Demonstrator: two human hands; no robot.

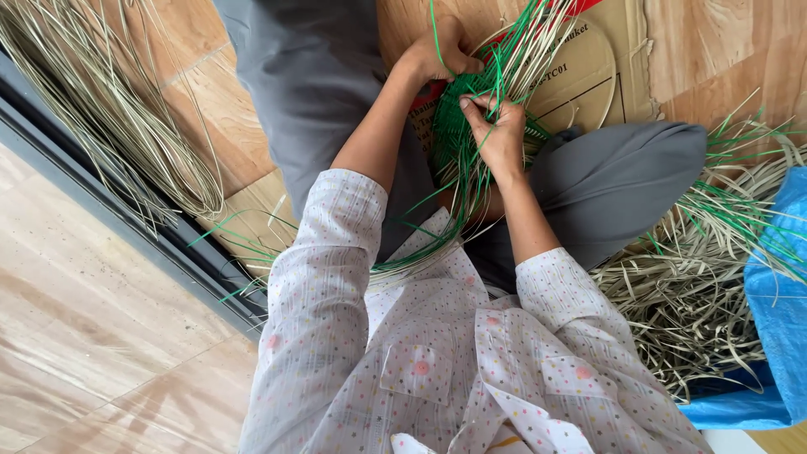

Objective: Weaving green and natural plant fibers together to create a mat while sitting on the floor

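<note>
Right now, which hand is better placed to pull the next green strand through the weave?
The right hand, probably. Its fingertips already pinch green strands on the green woven piece. The left hand grips the far edge, steadying the upright pale strands.

floor: I sit on pale wood-look tiles (92, 336), evenly lit
door track: dark metal sliding rail (126, 210) crosses my left
right: blue tarp (777, 286) beside me
under me: flattened cardboard (622, 59)
</note>
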